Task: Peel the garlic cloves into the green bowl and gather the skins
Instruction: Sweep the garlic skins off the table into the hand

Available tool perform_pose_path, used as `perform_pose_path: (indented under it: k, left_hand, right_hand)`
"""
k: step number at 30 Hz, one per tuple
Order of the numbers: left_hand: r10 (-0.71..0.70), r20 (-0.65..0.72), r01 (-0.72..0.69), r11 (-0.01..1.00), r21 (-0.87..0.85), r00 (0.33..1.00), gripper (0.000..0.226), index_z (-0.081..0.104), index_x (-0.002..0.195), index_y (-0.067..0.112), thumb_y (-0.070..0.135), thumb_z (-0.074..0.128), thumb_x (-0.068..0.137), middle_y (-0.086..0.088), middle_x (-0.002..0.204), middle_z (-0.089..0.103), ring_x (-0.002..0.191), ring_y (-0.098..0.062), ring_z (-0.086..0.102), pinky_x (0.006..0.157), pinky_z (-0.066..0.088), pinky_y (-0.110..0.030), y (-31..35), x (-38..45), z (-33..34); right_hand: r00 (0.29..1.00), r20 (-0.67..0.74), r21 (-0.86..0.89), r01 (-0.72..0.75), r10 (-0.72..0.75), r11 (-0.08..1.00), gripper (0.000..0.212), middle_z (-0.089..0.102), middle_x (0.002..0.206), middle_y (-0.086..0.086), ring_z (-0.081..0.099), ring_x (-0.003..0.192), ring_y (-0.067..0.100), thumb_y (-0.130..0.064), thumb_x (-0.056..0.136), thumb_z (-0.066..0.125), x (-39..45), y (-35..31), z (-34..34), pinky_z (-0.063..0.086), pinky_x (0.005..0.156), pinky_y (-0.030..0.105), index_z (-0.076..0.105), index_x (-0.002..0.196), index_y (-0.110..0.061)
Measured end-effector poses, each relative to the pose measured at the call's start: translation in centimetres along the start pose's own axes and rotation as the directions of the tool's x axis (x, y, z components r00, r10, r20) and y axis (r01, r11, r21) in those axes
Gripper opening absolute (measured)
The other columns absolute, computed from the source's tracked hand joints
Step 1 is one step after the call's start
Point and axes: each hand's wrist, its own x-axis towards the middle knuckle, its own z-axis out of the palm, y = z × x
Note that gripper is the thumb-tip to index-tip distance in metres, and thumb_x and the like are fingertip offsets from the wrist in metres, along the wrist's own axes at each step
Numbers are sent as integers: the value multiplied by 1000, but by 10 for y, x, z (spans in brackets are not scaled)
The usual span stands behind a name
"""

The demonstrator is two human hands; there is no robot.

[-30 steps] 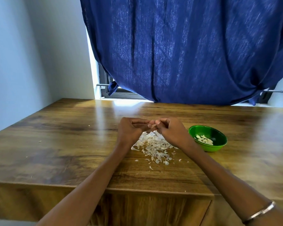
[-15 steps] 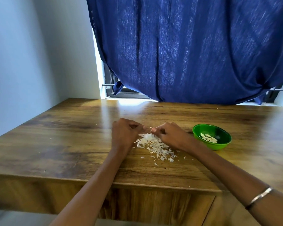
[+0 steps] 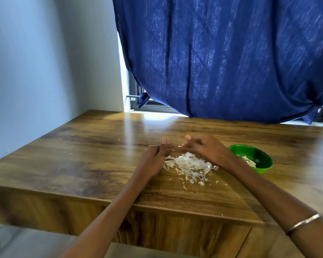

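Observation:
A pile of white garlic skins (image 3: 189,164) lies on the wooden table (image 3: 82,164). Both hands hover just behind the pile, a small gap between them. My left hand (image 3: 154,158) has its fingers curled and its thumb raised; motion blur hides whether it holds a skin. My right hand (image 3: 203,148) pinches a small pale garlic clove (image 3: 179,146) at its fingertips. The green bowl (image 3: 261,157) sits to the right of my right wrist, with a few peeled cloves (image 3: 249,162) inside.
A dark blue curtain (image 3: 222,58) hangs over the window at the table's far edge. A pale wall runs along the left side. Loose skin flakes (image 3: 199,182) are scattered in front of the pile. A metal bangle (image 3: 302,223) circles my right wrist.
My hands, joined at the fingertips a second ago, have drawn slightly apart, and my left thumb has lifted. The camera has shifted, so the scene sits further right.

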Motion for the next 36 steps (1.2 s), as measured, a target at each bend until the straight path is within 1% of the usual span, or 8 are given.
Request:
perform_pose_path:
  k: [4, 7, 10, 16, 20, 26, 30, 36]
  left_hand:
    - [-16, -140, 35, 990, 138, 990, 65, 74, 82, 8, 47, 29, 110, -6, 76, 71, 69, -17, 65, 74, 54, -35, 4, 3, -6]
    - [-44, 36, 29, 936, 350, 998, 69, 73, 94, 6, 50, 21, 110, -10, 92, 69, 67, -5, 53, 63, 42, -23, 9, 3, 1]
    - [14, 169, -36, 991, 127, 985, 80, 76, 114, 12, 67, 20, 100, -12, 105, 76, 91, -20, 70, 82, 53, -29, 5, -2, 4]
    - [-94, -77, 110, 961, 253, 993, 74, 72, 119, 3, 55, 22, 107, -27, 122, 68, 118, -37, 63, 95, 43, -35, -6, 28, -29]
    - [-60, 134, 9, 935, 354, 989, 70, 66, 129, 4, 48, 15, 110, -24, 138, 60, 128, -33, 56, 95, 39, -29, 11, 10, -14]
    - [0, 292, -54, 983, 176, 956, 83, 67, 108, 15, 70, 8, 87, -15, 96, 70, 80, -16, 59, 60, 39, -6, 7, -16, -3]
    - [49, 112, -60, 994, 97, 992, 61, 59, 70, 20, 49, 20, 107, 4, 68, 60, 65, -8, 57, 56, 40, -11, 8, -4, -3]
    - [53, 185, -86, 981, 172, 981, 84, 71, 96, 0, 59, 12, 103, -14, 83, 68, 76, -23, 65, 62, 39, -16, 11, 5, 29]
  right_hand:
    - [997, -5, -83, -75, 75, 994, 60, 71, 108, 17, 69, 93, 29, -50, 106, 26, 21, 7, 2, 43, 67, 21, 71, 114, -10]
    - [986, 132, -179, -78, 102, 981, 59, 66, 84, 8, 61, 71, 15, -52, 106, 21, 18, 4, 14, 40, 63, 24, 70, 105, -18]
    - [981, 183, -178, -26, 59, 984, 60, 61, 76, -2, 53, 65, 8, -56, 103, 21, 0, 1, 9, 38, 64, 25, 71, 105, -23]
    - [992, 72, -96, -98, 105, 990, 70, 53, 146, 10, 54, 123, 23, -62, 100, 14, 18, 8, -8, 37, 104, 40, 64, 131, -23]
    - [962, 216, -250, -110, 166, 962, 76, 66, 102, 6, 61, 94, 17, -63, 100, 11, 26, 1, 12, 45, 102, 44, 55, 140, -16]
    - [957, 251, -220, -90, 145, 971, 81, 62, 108, 0, 55, 96, 7, -69, 91, 6, -19, -1, -6, 40, 84, 25, 56, 141, -28]
    - [982, 38, -11, -182, 183, 983, 90, 47, 152, 11, 42, 141, 27, -76, 83, 3, -34, -1, -17, 29, 115, 46, 57, 140, -33]
    - [978, 54, -160, -193, 204, 968, 72, 33, 161, 12, 30, 149, 27, -58, 102, 10, -51, -18, 24, 27, 116, 37, 36, 155, -16]
